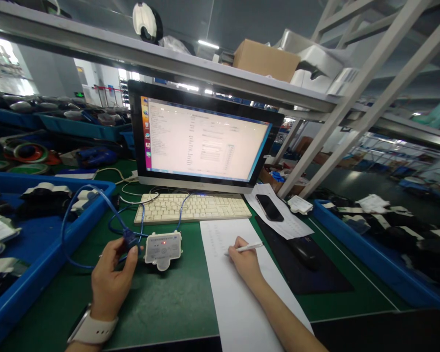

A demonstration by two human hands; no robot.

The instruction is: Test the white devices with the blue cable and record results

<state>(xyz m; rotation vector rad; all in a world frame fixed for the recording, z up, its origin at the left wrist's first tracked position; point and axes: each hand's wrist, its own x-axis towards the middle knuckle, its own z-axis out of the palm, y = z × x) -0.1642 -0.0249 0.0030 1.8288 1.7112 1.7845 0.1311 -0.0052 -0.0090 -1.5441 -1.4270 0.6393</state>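
Note:
Between the thumb and fingers of my left hand (113, 274) is a blue cable connector (129, 238), its blue cable looping away to the left. Just right of it lies a small white-and-black electronic module (164, 249) with a lit red light and printed label. My right hand (245, 261) grips a white pen (250, 247), its tip at a long white paper sheet (229, 293). Faint writing shows on the sheet near the pen. Behind the module sits a cream keyboard (194, 208).
A monitor (205, 137) stands behind the keyboard, under a shelf. Blue bins with modules flank me, a left bin (40, 278) and a right bin (352, 249). A phone (269, 208) lies on papers, near a black mouse (302, 253) on its mat.

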